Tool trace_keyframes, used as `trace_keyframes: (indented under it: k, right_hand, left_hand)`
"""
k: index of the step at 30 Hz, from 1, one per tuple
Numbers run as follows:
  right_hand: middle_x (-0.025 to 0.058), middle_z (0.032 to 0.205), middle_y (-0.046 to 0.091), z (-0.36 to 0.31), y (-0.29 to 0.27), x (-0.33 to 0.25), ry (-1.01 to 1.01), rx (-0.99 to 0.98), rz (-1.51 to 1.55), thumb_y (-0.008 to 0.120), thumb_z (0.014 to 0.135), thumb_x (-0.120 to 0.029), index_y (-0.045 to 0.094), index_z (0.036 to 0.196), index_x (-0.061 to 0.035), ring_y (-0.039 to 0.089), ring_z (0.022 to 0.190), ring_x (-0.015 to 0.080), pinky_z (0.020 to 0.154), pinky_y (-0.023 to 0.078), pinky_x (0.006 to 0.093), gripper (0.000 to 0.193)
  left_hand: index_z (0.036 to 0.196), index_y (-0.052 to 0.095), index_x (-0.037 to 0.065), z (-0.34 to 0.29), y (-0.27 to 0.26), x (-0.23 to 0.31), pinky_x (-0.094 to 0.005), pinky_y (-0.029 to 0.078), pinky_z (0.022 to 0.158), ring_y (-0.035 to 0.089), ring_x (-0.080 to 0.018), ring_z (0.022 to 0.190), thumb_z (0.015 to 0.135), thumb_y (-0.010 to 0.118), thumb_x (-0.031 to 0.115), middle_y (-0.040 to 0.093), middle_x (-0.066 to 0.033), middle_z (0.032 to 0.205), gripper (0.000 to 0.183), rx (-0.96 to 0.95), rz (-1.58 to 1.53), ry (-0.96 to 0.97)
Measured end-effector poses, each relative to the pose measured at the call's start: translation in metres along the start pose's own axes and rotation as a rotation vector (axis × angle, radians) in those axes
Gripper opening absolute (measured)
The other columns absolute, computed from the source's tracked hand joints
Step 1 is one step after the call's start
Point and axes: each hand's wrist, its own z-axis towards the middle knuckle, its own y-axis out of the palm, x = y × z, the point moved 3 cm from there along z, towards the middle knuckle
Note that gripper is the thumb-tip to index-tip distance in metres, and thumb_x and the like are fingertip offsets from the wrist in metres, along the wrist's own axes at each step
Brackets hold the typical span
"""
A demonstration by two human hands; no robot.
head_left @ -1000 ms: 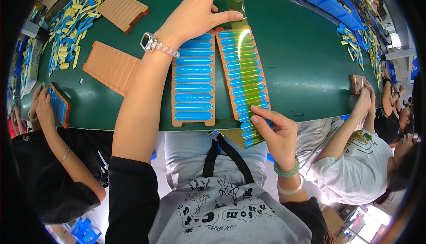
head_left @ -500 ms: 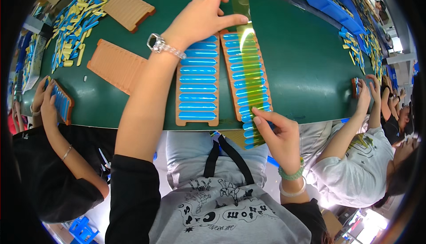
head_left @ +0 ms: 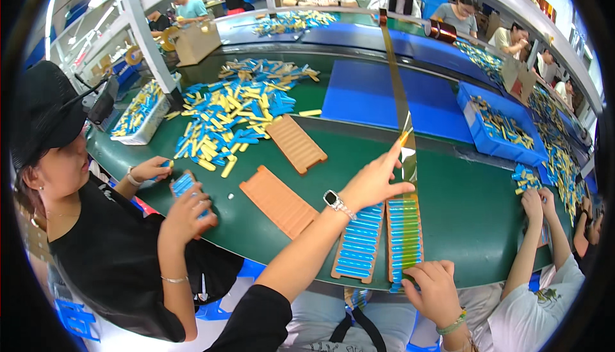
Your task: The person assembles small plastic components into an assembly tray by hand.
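My left hand reaches over the far ends of two orange-brown slotted trays, fingers stretched, beside a long see-through yellowish tape strip. A small orange-yellow bit shows at its index fingertip; I cannot make out what it is. The strip lies lengthwise over the blue pieces in the right tray. At that tray's near end, my right hand pinches the strip's lower part between thumb and finger. Left of it, the second tray is filled with a row of blue pieces, partly under my left wrist.
Two bare slotted trays lie to the left, before a heap of blue and yellow pieces. The tape runs up to a rail with an amber roll. A blue bin stands right; co-workers' hands work either side.
The view has tilted upward, bringing in the rail and far side of the table. Both my hands stay along the same tape strip. The co-worker at left has drawn their hands apart.
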Motion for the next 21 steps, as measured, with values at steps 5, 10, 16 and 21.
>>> trace_keyframes:
  k: [5,10,16,21]
  right_hand:
    - [0.0040,0.085,0.065,0.009,0.007,0.007,-0.019,0.066,0.054,0.070,0.077,-0.005,0.065,0.087,-0.0069,0.061,0.080,0.0244,0.081,0.039,0.0385,0.011]
    - [0.0054,0.088,0.062,0.005,0.010,0.018,-0.027,0.048,0.029,0.072,0.079,-0.008,0.065,0.091,-0.0053,0.059,0.083,0.0243,0.080,0.040,0.0398,0.014]
    - [0.0071,0.086,0.059,0.024,0.021,0.022,-0.057,0.137,0.070,0.067,0.081,-0.003,0.062,0.090,-0.0057,0.058,0.081,0.0265,0.080,0.040,0.0395,0.011]
    - [0.0062,0.084,0.057,0.029,0.025,0.029,-0.040,0.133,0.053,0.066,0.081,-0.004,0.062,0.090,-0.0066,0.058,0.080,0.0250,0.080,0.040,0.0386,0.010]
  left_hand:
    - [0.157,0.008,0.005,0.000,0.001,0.001,-0.0380,0.055,0.080,0.067,-0.0271,0.091,0.081,0.079,0.039,0.060,-0.0171,0.114,0.109,-0.026,0.005,-0.015]
    - [0.157,0.008,0.005,0.001,0.002,0.008,-0.0387,0.055,0.081,0.068,-0.0287,0.091,0.079,0.081,0.033,0.062,-0.0193,0.113,0.110,-0.028,-0.052,-0.017]
    - [0.158,0.011,0.012,0.000,-0.010,0.002,-0.0360,0.057,0.069,0.072,-0.0248,0.083,0.080,0.081,0.024,0.065,-0.0185,0.109,0.105,0.009,-0.065,-0.020]
    - [0.156,0.017,0.006,0.008,-0.003,-0.006,-0.0369,0.057,0.072,0.071,-0.0282,0.085,0.080,0.080,0.038,0.065,-0.0205,0.109,0.103,0.045,-0.021,0.002]
